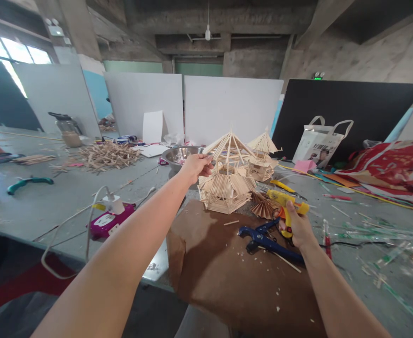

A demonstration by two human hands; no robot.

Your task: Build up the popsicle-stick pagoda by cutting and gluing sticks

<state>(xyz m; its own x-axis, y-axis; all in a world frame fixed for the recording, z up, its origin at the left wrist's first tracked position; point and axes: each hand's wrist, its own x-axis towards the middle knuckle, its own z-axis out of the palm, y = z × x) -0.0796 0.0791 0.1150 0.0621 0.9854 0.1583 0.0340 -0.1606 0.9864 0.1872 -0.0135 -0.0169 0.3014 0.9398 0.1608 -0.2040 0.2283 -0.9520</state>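
My left hand (196,167) reaches forward and pinches the roof edge of a pavilion model built of wooden sticks (227,180), which stands at the far end of a brown paper sheet (227,272). My right hand (296,227) is closed round the handle of a yellow glue gun (286,201), its nozzle pointing left toward the model's base. A second, smaller stick pavilion (261,155) stands just behind the first. Blue-handled cutters (262,237) lie on the brown paper beside my right hand.
A steel bowl (180,155) sits behind my left hand. A heap of wooden sticks (107,155) lies at the back left, green pliers (28,183) at far left. A pink power strip (109,220) with white cables sits near the table's front edge. A white bag (319,141) and colourful paper lie at right.
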